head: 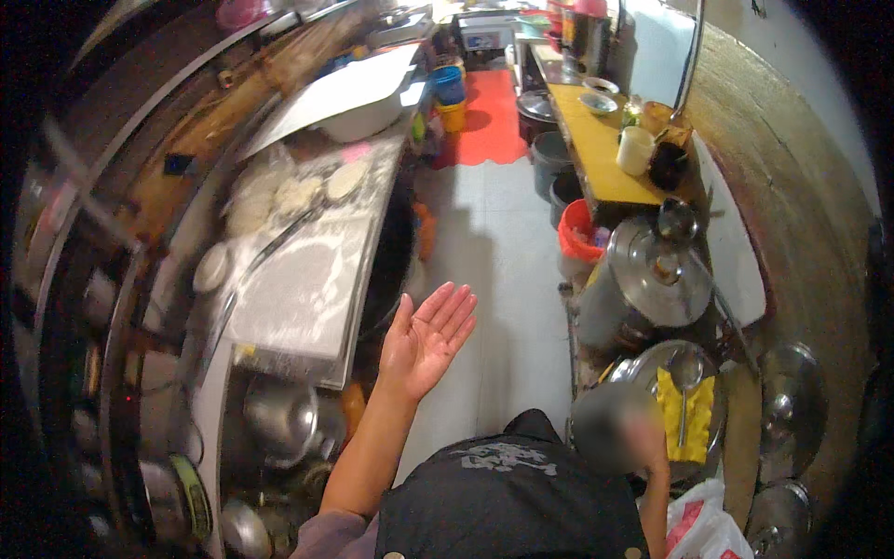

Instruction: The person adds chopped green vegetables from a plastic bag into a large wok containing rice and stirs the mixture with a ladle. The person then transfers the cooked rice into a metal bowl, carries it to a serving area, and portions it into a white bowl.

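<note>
My left hand (429, 342) is held out palm up, fingers straight and thumb apart, with nothing in it. It hovers over the pale aisle floor (506, 286), close to the front corner of a flour-dusted worktop (297, 286). Low on the right is my right hand (641, 437), mostly covered by a blurred grey patch, so its fingers and anything in them cannot be made out. Beside it a metal ladle (683, 412) lies across a yellow cloth (698, 426) on a round metal lid or tray (656, 356). A black apron (503, 496) with a pale print covers my front.
Pale dough pieces (297, 192) lie farther back on the worktop. At right stands a large metal pot with a lid (660, 272), before a yellow counter (590, 143). A red-lined bin (580, 230) borders the aisle, which leads to a red mat (489, 115).
</note>
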Demonstrator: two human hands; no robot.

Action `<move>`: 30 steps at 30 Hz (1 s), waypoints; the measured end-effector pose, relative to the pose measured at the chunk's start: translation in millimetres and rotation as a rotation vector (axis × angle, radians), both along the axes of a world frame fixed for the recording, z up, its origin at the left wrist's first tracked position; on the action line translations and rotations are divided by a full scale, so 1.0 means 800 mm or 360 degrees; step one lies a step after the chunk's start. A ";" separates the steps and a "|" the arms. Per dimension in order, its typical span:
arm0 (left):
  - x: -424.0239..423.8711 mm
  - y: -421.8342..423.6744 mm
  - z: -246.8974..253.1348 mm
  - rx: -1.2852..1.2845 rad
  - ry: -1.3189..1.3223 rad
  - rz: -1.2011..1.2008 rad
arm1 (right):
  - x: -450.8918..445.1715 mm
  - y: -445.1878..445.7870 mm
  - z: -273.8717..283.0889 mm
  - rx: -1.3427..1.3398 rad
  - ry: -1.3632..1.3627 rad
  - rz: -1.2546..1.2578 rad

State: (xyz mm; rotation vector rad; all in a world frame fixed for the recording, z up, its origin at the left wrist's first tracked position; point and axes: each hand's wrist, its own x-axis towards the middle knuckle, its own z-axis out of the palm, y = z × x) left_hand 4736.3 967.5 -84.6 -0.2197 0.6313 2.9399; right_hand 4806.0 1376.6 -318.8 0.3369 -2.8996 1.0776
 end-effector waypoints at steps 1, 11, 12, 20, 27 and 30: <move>-0.063 0.000 0.000 -0.0032 0.0050 -0.0038 | -0.044 -0.018 0.018 -0.0149 -0.0126 -0.0105; -0.526 -0.051 0.003 -0.0116 -0.0029 0.0213 | -0.659 -0.178 0.203 -0.0590 -0.0233 0.0356; -0.573 -0.056 -0.003 -0.0141 -0.0018 0.0221 | -0.722 -0.211 0.236 -0.0611 -0.0237 0.0456; -0.938 -0.131 0.004 -0.0274 0.0088 0.0157 | -1.087 -0.465 0.305 -0.0551 0.0601 0.1507; -1.295 -0.184 0.041 -0.0228 0.0175 -0.0195 | -1.417 -0.514 0.342 -0.0618 0.0527 0.1269; -1.446 -0.194 0.058 -0.0267 0.0152 -0.0270 | -1.555 -0.520 0.351 -0.0725 0.0497 0.1090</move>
